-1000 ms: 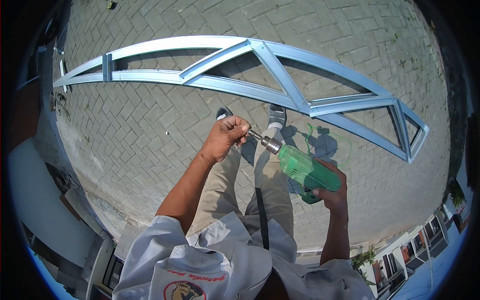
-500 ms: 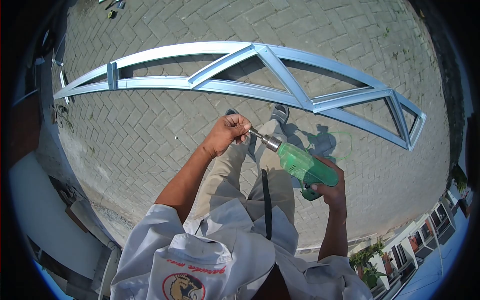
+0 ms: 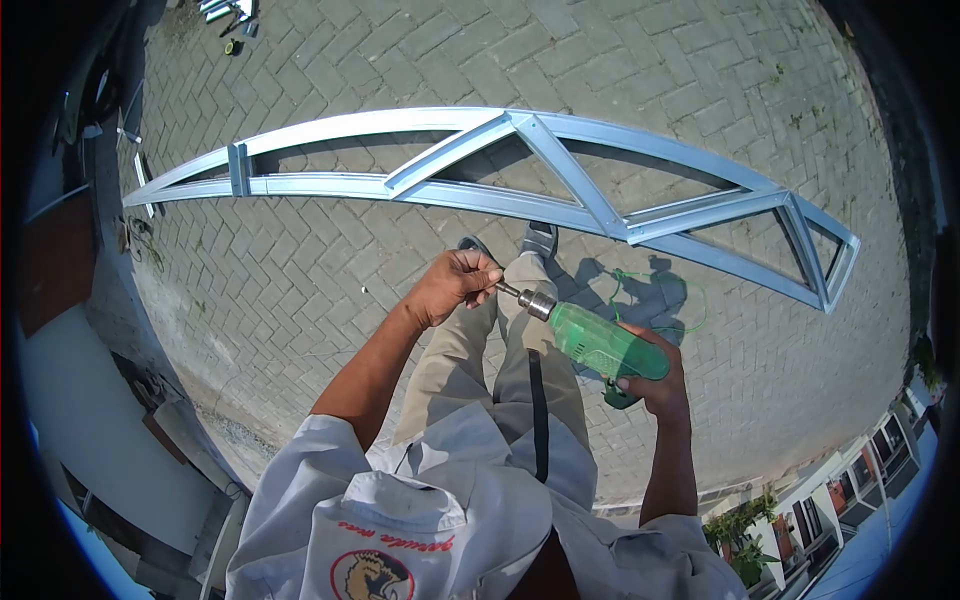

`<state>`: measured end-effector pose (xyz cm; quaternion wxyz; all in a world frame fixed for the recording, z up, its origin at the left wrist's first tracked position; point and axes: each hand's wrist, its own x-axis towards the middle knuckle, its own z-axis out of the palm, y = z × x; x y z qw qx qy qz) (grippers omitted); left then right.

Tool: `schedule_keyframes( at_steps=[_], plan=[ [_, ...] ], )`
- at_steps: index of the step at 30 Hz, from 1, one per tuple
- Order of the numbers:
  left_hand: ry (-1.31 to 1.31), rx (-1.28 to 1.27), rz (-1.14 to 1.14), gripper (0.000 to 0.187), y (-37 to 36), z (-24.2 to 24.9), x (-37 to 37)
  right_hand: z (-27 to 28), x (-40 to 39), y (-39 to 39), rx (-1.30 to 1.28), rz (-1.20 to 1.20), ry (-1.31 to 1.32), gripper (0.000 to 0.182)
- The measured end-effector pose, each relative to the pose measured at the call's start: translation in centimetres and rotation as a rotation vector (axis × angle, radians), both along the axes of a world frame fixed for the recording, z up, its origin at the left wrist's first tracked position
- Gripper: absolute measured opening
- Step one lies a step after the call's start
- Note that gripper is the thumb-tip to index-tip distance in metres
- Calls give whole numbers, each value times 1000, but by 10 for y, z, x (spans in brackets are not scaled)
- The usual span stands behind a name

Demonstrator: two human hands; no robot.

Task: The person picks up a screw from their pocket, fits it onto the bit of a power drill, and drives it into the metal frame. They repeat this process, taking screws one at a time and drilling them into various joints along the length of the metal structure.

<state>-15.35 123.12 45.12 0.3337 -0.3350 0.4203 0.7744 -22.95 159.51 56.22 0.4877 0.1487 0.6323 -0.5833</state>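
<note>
A green power drill [image 3: 605,342] with a metal chuck [image 3: 537,303] is gripped at its handle by my right hand [image 3: 660,378]. It points up and left, toward my left hand [image 3: 458,285]. Thumb and fingers of that hand are pinched together at the tip of the bit [image 3: 508,289]. Whether a screw is between those fingertips is too small to tell. Beyond both hands, a silvery metal truss [image 3: 590,215] with diagonal braces lies across the paving.
My shoes [image 3: 541,240] stand close to the truss's near edge. A green cord [image 3: 690,325] curls on the paving [image 3: 330,330] at right. Small tools and metal pieces [image 3: 228,14] lie at the far left, with a yellow tape measure [image 3: 232,47] beside them.
The truss and ground sit slightly lower in view as the head shifts. The drill has moved slightly left, and the left hand stays pinched at the bit's tip.
</note>
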Motion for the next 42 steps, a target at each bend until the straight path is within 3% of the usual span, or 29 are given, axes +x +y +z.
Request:
schedule_keyframes(
  at_steps=[5, 8, 10, 12, 15, 20, 23, 30, 33, 35, 39, 42],
  plan=[
    [-104, -74, 186, 27, 10, -1, -15, -7, -18, 13, -21, -21, -1, 82],
    [-89, -319, 167, 31, -2, -33, 9, -21, -38, 5, 5, -50, 40, 79],
    [-89, -580, 18, 32, -8, -60, 44, -39, -52, -22, 60, -54, 111, 75],
    [1, -863, -206, 33, -10, -91, 93, -84, -62, -53, 145, 3, 365, 69],
    [-20, -1018, -563, 32, -8, -111, 151, -191, -85, -97, 288, 88, 490, 67],
    [-70, -1058, -673, 24, -6, -121, 201, -343, -118, -159, 471, 127, 576, 62],
    [-43, -1095, -641, 21, -14, -126, 212, -383, -128, -180, 536, 161, 599, 62],
    [-34, -1088, -576, 19, -30, -128, 214, -401, -135, -210, 677, 239, 603, 58],
    [-60, -1066, -542, 19, -34, -131, 213, -409, -135, -211, 579, 225, 694, 60],
    [-70, -1052, -528, 19, -36, -133, 211, -422, -135, -211, 664, 337, 701, 61],
    [-110, -1020, -515, 19, -40, -137, 203, -416, -133, -226, 775, 479, 674, 61],
    [-170, -987, -525, 19, -40, -139, 203, -406, -132, -232, 770, 429, 636, 62]
  ],
)
